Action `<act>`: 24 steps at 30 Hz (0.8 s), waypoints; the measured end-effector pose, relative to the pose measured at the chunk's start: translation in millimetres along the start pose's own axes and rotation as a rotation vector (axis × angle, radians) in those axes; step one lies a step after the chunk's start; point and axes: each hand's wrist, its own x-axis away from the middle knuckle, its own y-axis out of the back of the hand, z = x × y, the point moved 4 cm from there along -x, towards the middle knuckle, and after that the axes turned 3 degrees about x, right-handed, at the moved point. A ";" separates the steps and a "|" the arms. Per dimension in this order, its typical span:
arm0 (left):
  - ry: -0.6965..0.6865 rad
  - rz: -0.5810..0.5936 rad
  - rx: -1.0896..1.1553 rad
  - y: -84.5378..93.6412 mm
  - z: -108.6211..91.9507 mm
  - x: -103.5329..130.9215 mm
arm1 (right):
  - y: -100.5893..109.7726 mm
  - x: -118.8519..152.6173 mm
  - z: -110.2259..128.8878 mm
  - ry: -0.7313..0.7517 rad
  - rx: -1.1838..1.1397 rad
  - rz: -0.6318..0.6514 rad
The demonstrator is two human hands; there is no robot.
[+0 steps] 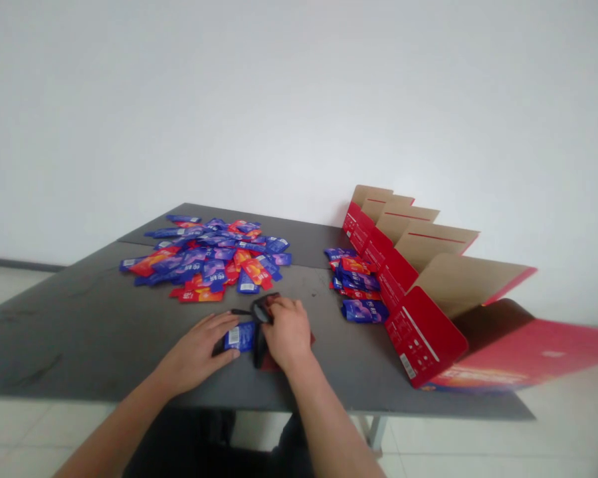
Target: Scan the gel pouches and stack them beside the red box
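We have a smooth dark table (104, 345), red cardboard boxes (385, 269) along its right edge, heaped glossy pouches (204, 255), and, near its front edge, our right hand (289, 332) grasping a black tool (260, 342), our left hand (199, 350) a flat, barcoded blue pouch (246, 336).

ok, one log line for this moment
left hand: at blue packet | right hand: on black device | packet pile: left | boxes: open, right
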 end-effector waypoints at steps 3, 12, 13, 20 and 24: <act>-0.034 0.002 0.013 -0.3 -2.3 -1.3 | -22.0 11.8 37.5 0.148 -0.088 0.032; 0.009 -0.005 -0.014 0.6 0.9 2.5 | 9.4 -9.0 -40.4 -0.198 0.089 0.025; 0.006 -0.006 -0.012 0.5 1.0 2.2 | 9.9 -8.6 -33.1 -0.161 0.073 0.022; -0.013 -0.025 0.018 1.8 -3.3 -1.1 | -32.4 14.3 36.5 0.095 -0.074 0.020; 0.012 -0.010 -0.001 0.7 -1.2 1.5 | -13.0 0.9 -20.2 -0.119 0.019 0.011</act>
